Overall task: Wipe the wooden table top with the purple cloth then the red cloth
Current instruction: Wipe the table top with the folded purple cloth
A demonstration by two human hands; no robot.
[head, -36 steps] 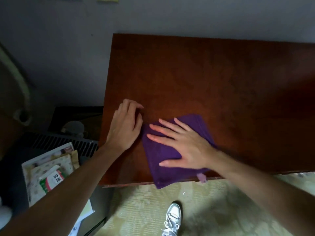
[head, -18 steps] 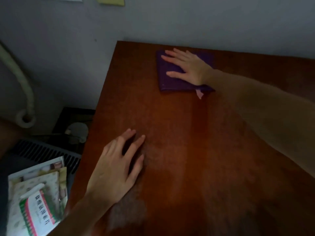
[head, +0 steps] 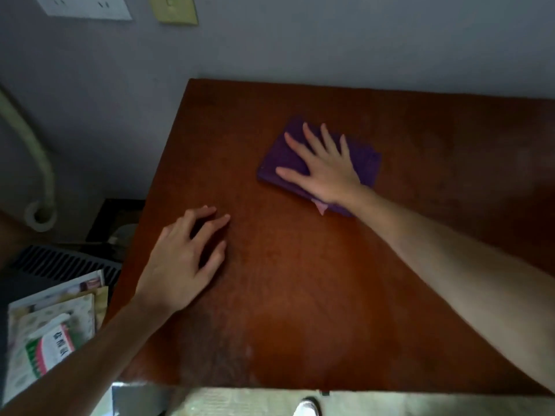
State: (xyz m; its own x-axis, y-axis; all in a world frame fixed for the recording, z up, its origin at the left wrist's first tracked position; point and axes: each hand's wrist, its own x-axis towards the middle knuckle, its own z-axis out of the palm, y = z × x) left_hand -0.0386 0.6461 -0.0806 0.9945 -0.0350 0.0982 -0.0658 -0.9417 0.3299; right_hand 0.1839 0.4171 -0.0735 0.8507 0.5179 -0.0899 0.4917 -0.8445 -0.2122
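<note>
Head view is looking down on a wooden table top (head: 315, 280) standing against a grey wall (head: 270, 46). The purple cloth (head: 365, 160), folded into a pad, is lying on the far middle of the table, well apart from the near edge. The right hand (head: 322, 168) is pressing flat on it with fingers straight and spread, and a small pale tag (head: 320, 207) is sticking out from under the wrist. The left hand (head: 183, 262) is resting on the bare wood at the near left, palm down, its fingers loosely bent with the tips touching the surface and holding nothing. Off the left edge of the table, lower down, a stack of papers (head: 57, 298) is lying with a white, green and red packet (head: 49, 346) on top; its printed characters are too blurred to read. On the wall, a white socket plate (head: 84, 6) and a yellowish switch plate (head: 174, 9) are showing at the far left. A white shoe tip (head: 306, 408) is peeking in below the near edge.
</note>
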